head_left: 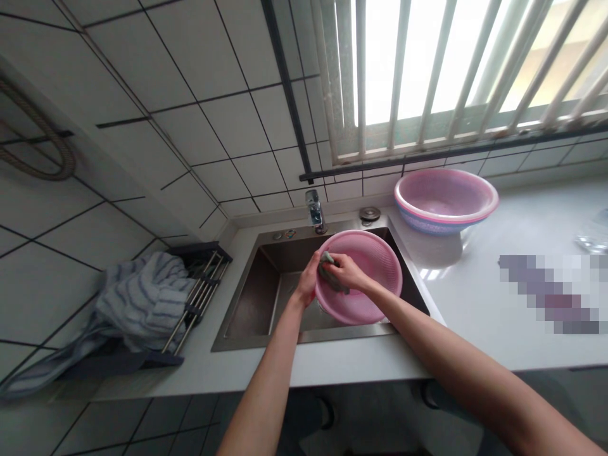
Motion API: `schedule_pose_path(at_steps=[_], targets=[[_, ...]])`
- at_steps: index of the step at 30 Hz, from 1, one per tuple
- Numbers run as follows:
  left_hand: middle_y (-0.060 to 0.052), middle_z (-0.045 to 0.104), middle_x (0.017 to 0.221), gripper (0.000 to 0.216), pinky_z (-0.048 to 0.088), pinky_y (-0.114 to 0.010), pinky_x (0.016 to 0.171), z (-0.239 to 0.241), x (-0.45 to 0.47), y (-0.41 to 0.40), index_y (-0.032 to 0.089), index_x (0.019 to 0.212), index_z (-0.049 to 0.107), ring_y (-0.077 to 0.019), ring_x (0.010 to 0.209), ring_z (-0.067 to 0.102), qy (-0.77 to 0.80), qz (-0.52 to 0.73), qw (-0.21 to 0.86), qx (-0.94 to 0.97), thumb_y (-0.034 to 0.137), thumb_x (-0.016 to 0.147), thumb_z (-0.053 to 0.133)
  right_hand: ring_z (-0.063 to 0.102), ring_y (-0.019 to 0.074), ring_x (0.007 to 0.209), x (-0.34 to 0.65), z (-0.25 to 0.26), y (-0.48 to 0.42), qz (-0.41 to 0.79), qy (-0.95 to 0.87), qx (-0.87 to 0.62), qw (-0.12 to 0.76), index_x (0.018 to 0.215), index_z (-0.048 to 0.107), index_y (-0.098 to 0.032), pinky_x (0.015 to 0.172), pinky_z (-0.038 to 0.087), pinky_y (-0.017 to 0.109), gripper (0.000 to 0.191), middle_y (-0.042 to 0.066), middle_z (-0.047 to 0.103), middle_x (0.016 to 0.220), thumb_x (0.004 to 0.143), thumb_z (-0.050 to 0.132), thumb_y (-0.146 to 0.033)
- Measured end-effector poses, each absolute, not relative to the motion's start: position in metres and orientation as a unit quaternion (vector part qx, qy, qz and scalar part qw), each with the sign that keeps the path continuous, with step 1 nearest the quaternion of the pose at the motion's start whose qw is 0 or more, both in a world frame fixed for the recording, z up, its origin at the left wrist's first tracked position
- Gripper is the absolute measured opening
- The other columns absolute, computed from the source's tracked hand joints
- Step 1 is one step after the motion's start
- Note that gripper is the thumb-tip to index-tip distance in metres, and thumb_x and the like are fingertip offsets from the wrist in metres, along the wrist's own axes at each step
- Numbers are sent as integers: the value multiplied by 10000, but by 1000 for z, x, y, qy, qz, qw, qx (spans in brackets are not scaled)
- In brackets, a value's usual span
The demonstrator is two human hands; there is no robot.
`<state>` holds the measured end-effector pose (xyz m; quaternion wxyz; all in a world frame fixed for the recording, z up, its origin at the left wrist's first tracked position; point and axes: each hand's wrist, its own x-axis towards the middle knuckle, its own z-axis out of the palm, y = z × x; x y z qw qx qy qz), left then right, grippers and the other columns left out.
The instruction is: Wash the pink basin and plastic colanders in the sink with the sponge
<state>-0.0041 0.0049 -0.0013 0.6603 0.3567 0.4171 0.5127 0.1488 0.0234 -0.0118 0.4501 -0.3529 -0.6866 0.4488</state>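
Observation:
A pink plastic basin point(375, 266) is held tilted over the right part of the steel sink point(251, 278). My left hand point(308, 278) grips its left rim, with the fingers partly hidden behind the wall. Inside that same left edge, my right hand point(349, 272) is closed on a greyish-green cloth point(332, 278) and presses it against the basin's inner wall. The faucet point(314, 210) stands just behind the basin; I cannot make out any water running from it.
Stacked basins point(444, 199), pink over blue, stand on the white counter point(470, 304) at the right. A sink strainer point(369, 214) lies beside the faucet. At the left, a striped cloth point(142, 297) drapes over a metal rack point(202, 297). A barred window point(427, 76) is behind.

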Motion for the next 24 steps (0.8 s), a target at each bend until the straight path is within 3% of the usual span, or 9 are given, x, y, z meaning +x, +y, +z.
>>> schedule_pose_path(at_steps=[2, 7, 13, 19, 24], targets=[[-94, 784, 1245, 497, 435, -414, 1200, -4, -6, 6, 181, 1152, 791, -291, 1293, 669, 423, 517, 650, 362, 592, 873, 766, 501, 150, 692, 148, -13, 23, 455, -705, -337, 427, 814, 624, -171, 625, 393, 240, 270, 17, 643, 777, 909, 573, -419], [-70, 739, 1359, 454, 404, -376, 1228, -3, -2, 7, 219, 1292, 745, -253, 1372, 616, 390, 531, 655, 371, 491, 928, 744, 509, 167, 725, 152, -15, 29, 424, -625, -405, 515, 877, 637, -179, 657, 427, 250, 281, 27, 645, 814, 905, 561, -448], [-77, 768, 1296, 431, 425, -402, 1215, 0, -4, 5, 194, 1227, 768, -267, 1328, 650, 420, 520, 647, 366, 514, 944, 715, 514, 158, 701, 148, -16, 24, 486, -689, -325, 430, 856, 642, -176, 631, 406, 248, 273, 21, 642, 804, 907, 577, -437], [-75, 737, 1363, 411, 393, -411, 1247, 0, 0, 5, 207, 1311, 736, -266, 1376, 617, 386, 516, 676, 358, 448, 982, 681, 503, 164, 723, 154, -16, 31, 427, -611, -408, 527, 871, 627, -174, 641, 404, 246, 284, 25, 631, 813, 893, 574, -453], [-94, 754, 1325, 397, 382, -416, 1256, 2, 0, 4, 178, 1228, 771, -264, 1363, 629, 418, 518, 662, 345, 475, 985, 670, 490, 155, 711, 150, -15, 29, 461, -670, -340, 473, 842, 622, -175, 643, 403, 245, 251, 18, 629, 805, 882, 573, -418]])
